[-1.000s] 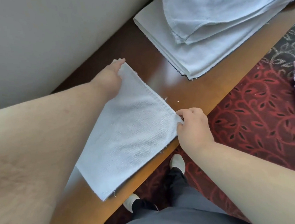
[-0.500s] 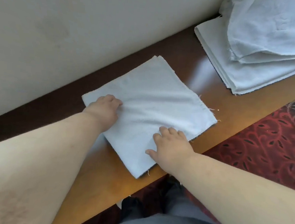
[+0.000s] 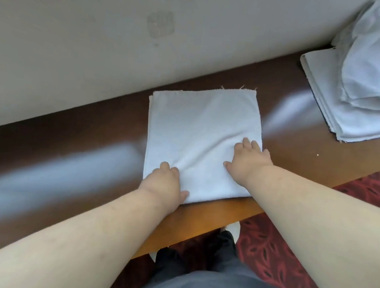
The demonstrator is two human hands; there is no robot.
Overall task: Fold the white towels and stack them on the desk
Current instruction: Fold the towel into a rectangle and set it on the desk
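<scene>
A folded white towel (image 3: 199, 126) lies flat as a rough square on the brown wooden desk (image 3: 70, 148), its far edge close to the wall. My left hand (image 3: 165, 182) rests on the towel's near left corner, fingers lying on the cloth. My right hand (image 3: 249, 162) presses flat on the towel's near right part, fingers spread toward its right edge. A pile of white towels (image 3: 365, 94) sits at the desk's far right, loose ones heaped over flat folded ones.
A pale wall (image 3: 124, 36) runs along the desk's far side. The desk's near edge (image 3: 212, 225) drops to a red patterned carpet (image 3: 267, 252). My dark trousers and shoes show below the edge.
The towel has turned and slid to lie square against the wall side. Both hands went from pinching its far corners to resting flat on its near part.
</scene>
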